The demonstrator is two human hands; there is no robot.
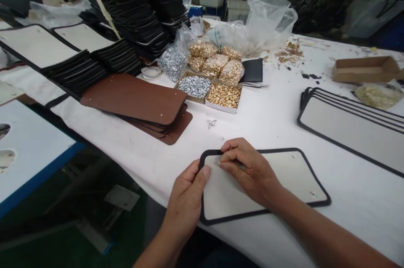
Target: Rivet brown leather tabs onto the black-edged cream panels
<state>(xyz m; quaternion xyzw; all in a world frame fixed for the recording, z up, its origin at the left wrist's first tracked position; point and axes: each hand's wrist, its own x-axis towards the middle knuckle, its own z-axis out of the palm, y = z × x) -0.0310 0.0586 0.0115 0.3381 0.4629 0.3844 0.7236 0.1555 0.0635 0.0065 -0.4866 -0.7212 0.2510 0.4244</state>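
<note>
A flat panel (284, 175), light grey with a black rim and rounded corners, lies at the table's front edge. My left hand (188, 194) grips its left end, thumb on the grey face and fingers underneath. Over the upper left corner, my right hand (248, 167) is closed in a pinch on a small silver rivet, only partly visible between the fingertips. Small metal fasteners (313, 194) show at the panel's right corners. A few loose silver rivets (212, 123) lie on the cloth beyond my hands.
Brown panels (135, 97) are stacked at left, before tall black stacks (135, 11). Small boxes hold silver rings (194, 86) and gold rings (223, 95), with filled bags (214, 64) behind. More grey panels (353, 123) and a cardboard tray (364, 69) stand at right.
</note>
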